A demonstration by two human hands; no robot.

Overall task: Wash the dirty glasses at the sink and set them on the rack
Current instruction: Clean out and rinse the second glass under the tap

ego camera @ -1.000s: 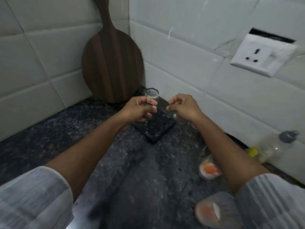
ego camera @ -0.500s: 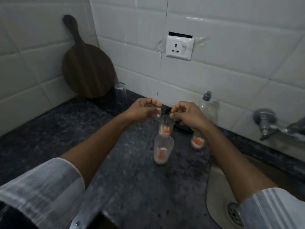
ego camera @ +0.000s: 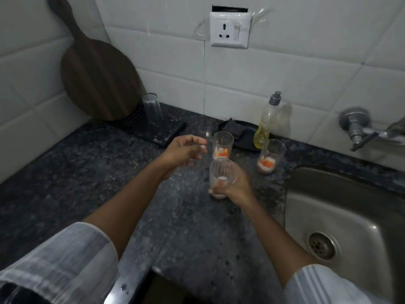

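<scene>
Three dirty glasses with orange and white residue are on the dark counter. My right hand (ego camera: 235,184) grips the nearest glass (ego camera: 220,175) around its lower half. A second dirty glass (ego camera: 222,144) stands just behind it, and a third (ego camera: 270,155) stands near the sink's edge. My left hand (ego camera: 186,150) hovers left of the second glass, fingers loosely curled, holding nothing. One clean glass (ego camera: 152,108) stands upside down on the black rack (ego camera: 153,128) at the back left. The steel sink (ego camera: 341,207) lies to the right.
A round wooden board (ego camera: 98,75) leans in the corner behind the rack. A dish soap bottle (ego camera: 268,121) and a dark tray with a scrubber (ego camera: 235,130) stand against the wall. The tap (ego camera: 359,128) juts out above the sink. A wall socket (ego camera: 229,29) is overhead.
My view swung right from the rack to the dirty glasses. My right hand dropped and closed around the nearest glass; my left hand stayed raised and holds nothing.
</scene>
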